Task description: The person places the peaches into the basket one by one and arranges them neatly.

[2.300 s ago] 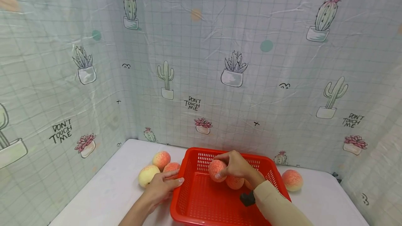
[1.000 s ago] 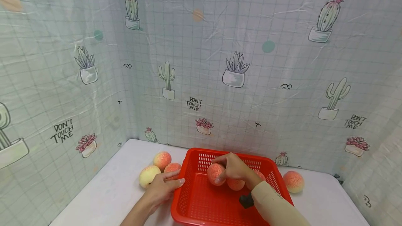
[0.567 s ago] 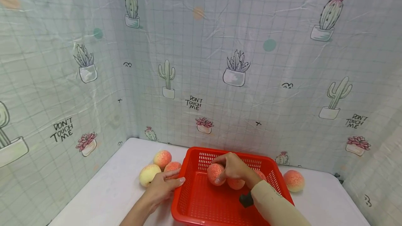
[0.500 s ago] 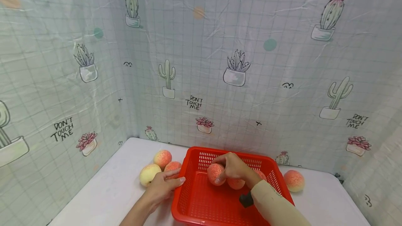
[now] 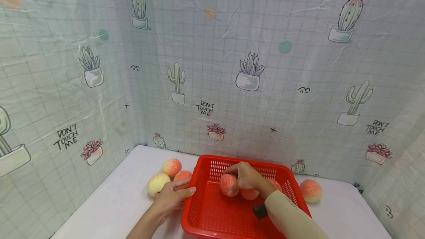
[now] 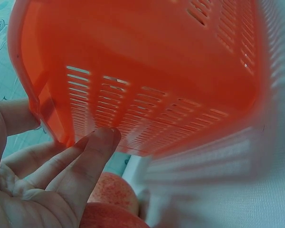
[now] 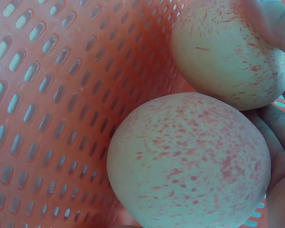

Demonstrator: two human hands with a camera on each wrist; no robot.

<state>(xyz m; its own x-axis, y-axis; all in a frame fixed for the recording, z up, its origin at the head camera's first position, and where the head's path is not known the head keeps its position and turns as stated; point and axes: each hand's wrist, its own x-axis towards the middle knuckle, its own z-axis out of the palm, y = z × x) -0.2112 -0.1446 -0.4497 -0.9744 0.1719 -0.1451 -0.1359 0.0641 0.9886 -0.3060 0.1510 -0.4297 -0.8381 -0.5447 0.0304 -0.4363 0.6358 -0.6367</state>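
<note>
In the head view my right hand (image 5: 247, 177) grips a pink-red peach (image 5: 227, 185) inside the red plastic basket (image 5: 212, 213), near its back wall. Beside it in the basket lie a second peach (image 5: 249, 194) and a third peach (image 5: 275, 184), both partly hidden by the hand and forearm. The right wrist view has the held peach (image 7: 228, 57) at the top right, thumb across it, and another peach (image 7: 190, 166) close below. My left hand (image 5: 172, 196) pinches the basket's left rim, thumb over the edge and fingers against the outer wall (image 6: 133, 109).
Left of the basket, a yellowish peach (image 5: 157, 184) and two pinker peaches, one at the back (image 5: 172, 168) and one by my fingers (image 5: 182, 176), sit on the white table (image 5: 109, 202). One more peach (image 5: 311, 190) lies right of the basket. A cactus-print curtain (image 5: 212, 65) stands behind.
Since the oldest frame, the right hand and its peach have come down slightly within the basket. In the last half second almost nothing has moved; the left hand keeps its place on the rim.
</note>
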